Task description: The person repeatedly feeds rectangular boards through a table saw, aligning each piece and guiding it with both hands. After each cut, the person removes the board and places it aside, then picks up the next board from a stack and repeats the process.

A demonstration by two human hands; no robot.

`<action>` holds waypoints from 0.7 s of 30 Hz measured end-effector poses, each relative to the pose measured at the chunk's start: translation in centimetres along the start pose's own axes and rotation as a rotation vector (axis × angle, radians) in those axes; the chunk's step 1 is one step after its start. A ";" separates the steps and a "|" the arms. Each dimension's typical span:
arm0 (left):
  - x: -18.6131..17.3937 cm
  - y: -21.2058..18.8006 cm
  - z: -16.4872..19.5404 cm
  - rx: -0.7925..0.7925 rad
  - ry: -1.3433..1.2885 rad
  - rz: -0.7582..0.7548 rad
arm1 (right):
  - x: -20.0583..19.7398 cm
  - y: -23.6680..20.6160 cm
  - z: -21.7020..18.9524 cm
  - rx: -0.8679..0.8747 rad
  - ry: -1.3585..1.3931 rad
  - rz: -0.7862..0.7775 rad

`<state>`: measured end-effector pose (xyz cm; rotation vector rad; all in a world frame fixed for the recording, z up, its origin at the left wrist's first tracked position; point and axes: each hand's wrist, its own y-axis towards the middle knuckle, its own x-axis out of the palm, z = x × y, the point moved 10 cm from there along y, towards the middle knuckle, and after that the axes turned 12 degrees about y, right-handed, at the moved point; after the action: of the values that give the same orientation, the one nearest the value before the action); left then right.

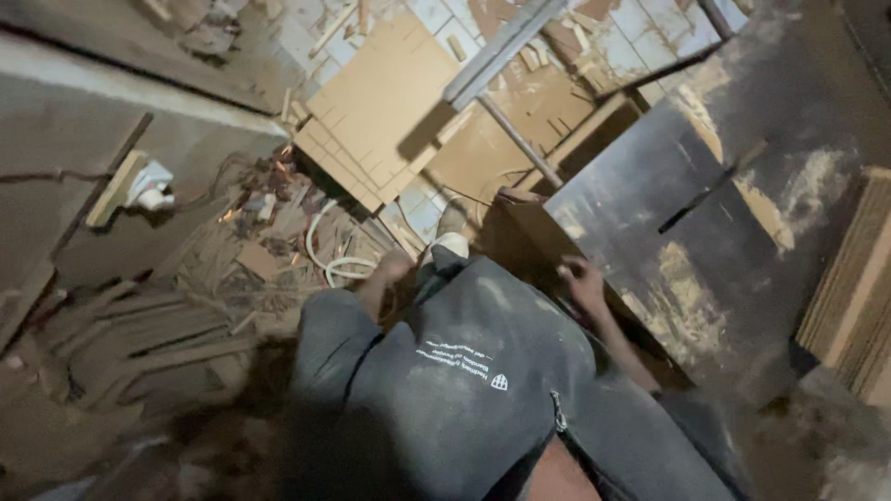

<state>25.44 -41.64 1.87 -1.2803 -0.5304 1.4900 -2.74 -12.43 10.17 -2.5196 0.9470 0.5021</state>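
Head view, looking down our own dark grey jacket (464, 371): our right hand (585, 281) rests with fingers curled on the near edge of the dark, dust-streaked flat table top (705, 223); we cannot tell whether it clasps the edge. Our left hand (390, 269) hangs low beside the left leg, blurred, grip not readable. Just beyond it lie a coiled white hose (329, 260) and splintered brown wood offcuts (251, 250). Stacked tan boards (380, 111) lie farther ahead.
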 end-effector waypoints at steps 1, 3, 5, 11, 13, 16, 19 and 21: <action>0.8 -0.1 0.8 0.023 0.019 -0.016 | -2.0 -3.0 3.6 0.273 0.022 0.035; 1.9 -0.2 2.4 0.066 0.051 -0.027 | -6.5 -8.4 7.8 0.512 0.097 0.166; 2.4 0.0 4.3 0.114 0.100 -0.022 | -12.3 -13.2 10.0 0.551 0.103 0.378; 2.3 1.4 10.7 0.264 0.190 0.123 | -29.2 -26.9 14.5 0.475 0.033 1.003; 2.7 1.1 13.0 0.325 0.202 0.170 | -33.0 -30.3 17.1 0.317 0.536 1.215; 4.3 -0.7 16.2 0.403 0.165 0.203 | -40.2 -34.6 17.0 0.274 0.191 1.418; 9.3 -2.6 17.5 0.272 0.034 0.026 | -45.2 -38.2 21.8 0.433 0.489 1.594; 13.3 -4.4 19.2 0.230 0.016 -0.057 | -49.5 -39.5 23.1 0.328 0.463 1.630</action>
<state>11.70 -22.73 6.08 -1.0882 -0.3696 1.4465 -15.01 52.65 22.62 -1.0597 2.8229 0.0837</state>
